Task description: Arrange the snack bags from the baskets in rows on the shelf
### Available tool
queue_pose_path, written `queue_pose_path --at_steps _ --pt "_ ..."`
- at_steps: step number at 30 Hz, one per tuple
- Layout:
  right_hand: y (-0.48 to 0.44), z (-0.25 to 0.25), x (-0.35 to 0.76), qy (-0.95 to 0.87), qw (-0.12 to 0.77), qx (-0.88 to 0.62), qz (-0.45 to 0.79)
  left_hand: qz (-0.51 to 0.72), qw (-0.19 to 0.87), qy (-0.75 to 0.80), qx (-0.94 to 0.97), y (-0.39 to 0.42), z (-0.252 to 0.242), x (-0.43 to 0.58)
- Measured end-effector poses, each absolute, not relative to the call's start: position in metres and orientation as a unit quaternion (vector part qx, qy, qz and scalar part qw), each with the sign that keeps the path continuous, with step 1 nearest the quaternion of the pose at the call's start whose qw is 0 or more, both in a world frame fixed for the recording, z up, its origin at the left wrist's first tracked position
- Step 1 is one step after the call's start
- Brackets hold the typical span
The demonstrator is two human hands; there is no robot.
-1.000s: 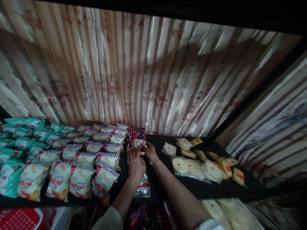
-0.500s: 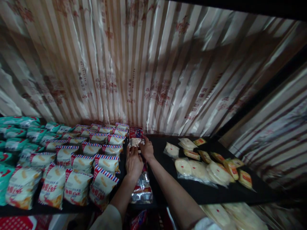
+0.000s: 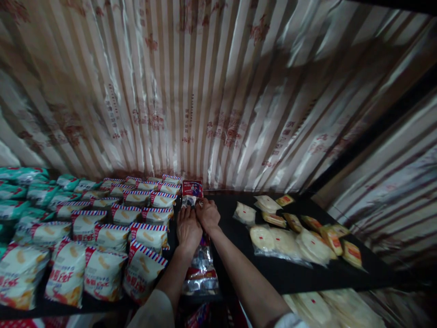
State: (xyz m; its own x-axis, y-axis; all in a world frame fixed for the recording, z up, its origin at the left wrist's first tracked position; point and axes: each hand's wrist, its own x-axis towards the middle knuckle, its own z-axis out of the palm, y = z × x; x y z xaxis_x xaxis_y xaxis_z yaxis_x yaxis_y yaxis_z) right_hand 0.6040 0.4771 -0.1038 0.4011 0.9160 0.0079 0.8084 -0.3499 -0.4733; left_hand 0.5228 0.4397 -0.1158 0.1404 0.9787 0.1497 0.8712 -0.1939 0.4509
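Observation:
Dark red and silver packets [image 3: 201,273] lie in a narrow column on the black shelf. At its far end is a red packet [image 3: 192,187] with a dark blue picture. My left hand [image 3: 189,228] rests flat over the column just below that picture, fingers pointing away from me. Beside it, touching, my right hand [image 3: 207,214] is on the packet's right side with its fingers bent toward the left hand. What lies under the right fingertips is hidden.
White snack bags [image 3: 105,273] with striped tops stand in rows at left, with green bags [image 3: 41,193] beyond. Flat pale packs [image 3: 283,241] and small yellow packs [image 3: 330,239] lie at right. A striped curtain [image 3: 205,91] hangs behind the black shelf [image 3: 259,273].
Both hands have stayed near the far packet. My left hand lies flatter and the right fingers have shifted slightly. The view has moved a little.

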Motion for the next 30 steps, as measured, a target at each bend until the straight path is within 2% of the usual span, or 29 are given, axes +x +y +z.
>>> queue_pose_path --at_steps 9,16,22,24,26,27,30 --pt "0.475 -0.114 0.61 -0.548 0.245 -0.791 0.117 0.211 0.132 0.618 0.746 0.438 -0.118 0.522" --pt "0.435 -0.113 0.615 -0.549 0.405 -0.723 0.108 0.311 0.161 0.572 0.742 0.407 -0.109 0.517" --pt "0.349 -0.11 0.606 -0.461 0.564 -0.67 0.139 0.436 0.229 0.474 0.73 0.301 -0.122 0.5" --pt "0.309 -0.117 0.597 -0.417 0.602 -0.655 0.185 0.402 0.284 0.472 0.731 0.256 -0.135 0.491" --pt "0.267 -0.129 0.587 -0.387 0.607 -0.653 0.235 0.312 0.361 0.521 0.708 0.215 -0.152 0.482" --pt "0.248 -0.137 0.583 -0.379 0.596 -0.661 0.253 0.259 0.393 0.553 0.688 0.199 -0.162 0.478" --pt "0.202 -0.172 0.571 -0.389 0.509 -0.702 0.311 0.202 0.403 0.626 0.637 0.17 -0.191 0.467"
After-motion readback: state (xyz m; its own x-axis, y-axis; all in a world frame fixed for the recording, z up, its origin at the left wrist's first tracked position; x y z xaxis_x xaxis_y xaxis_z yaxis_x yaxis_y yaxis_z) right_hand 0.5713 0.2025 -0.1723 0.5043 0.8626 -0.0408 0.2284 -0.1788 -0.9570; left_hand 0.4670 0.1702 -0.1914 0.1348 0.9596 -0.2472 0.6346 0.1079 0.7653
